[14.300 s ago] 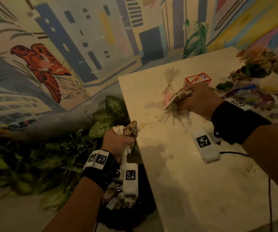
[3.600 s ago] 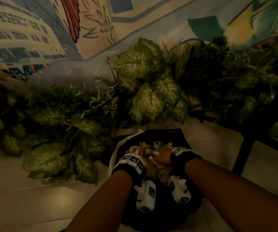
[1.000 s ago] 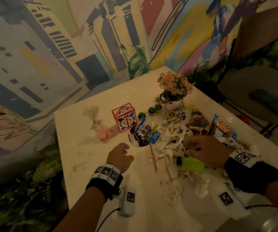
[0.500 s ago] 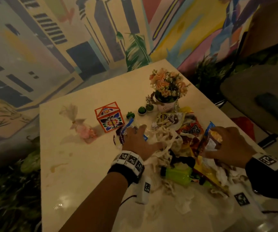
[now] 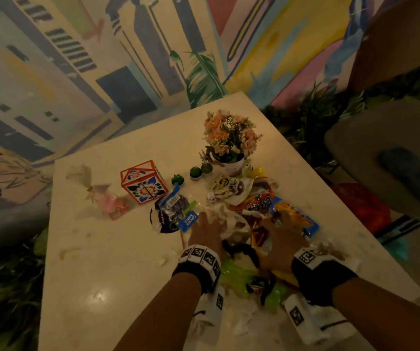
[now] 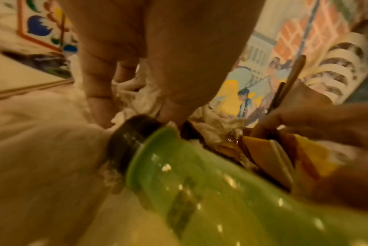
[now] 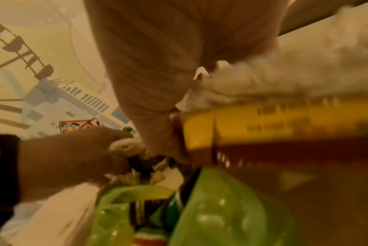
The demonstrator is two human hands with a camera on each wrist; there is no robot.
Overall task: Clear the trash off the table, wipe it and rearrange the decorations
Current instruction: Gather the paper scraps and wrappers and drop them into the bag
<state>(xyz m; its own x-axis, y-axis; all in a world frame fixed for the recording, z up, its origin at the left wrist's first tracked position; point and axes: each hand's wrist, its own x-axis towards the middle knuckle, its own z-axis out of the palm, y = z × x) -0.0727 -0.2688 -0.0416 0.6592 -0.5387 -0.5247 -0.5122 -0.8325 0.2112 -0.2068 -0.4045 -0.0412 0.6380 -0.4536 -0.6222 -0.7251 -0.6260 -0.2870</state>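
A heap of trash lies on the cream table [image 5: 107, 269]: crumpled white tissue [image 5: 231, 221], orange and blue snack wrappers [image 5: 292, 216], and a green plastic bottle [image 5: 233, 271] with a dark cap [image 6: 132, 141]. My left hand [image 5: 207, 225] is dug into the tissue, and the right wrist view shows its fingers [image 7: 119, 148] curled round a wad of it. Beside it, my right hand [image 5: 281, 228] grips a yellow wrapper [image 6: 313, 149] between fingers and thumb. The decorations stand behind the heap: a flower pot [image 5: 229, 145], a painted orange box [image 5: 143, 186], small cacti [image 5: 195, 172] and a pink favour bag [image 5: 105, 198].
A purple round lid and blue packets [image 5: 173, 214] lie left of the heap. Tissue scraps and smears dot the table near its front. A chair [image 5: 386, 158] with a dark cloth stands to the right, a red bag [image 5: 363, 206] below it. Plants line the mural wall.
Both hands have closed in on the middle of the heap. My left hand slid right from the blue packets into the tissue, and my right hand dropped onto the wrappers.
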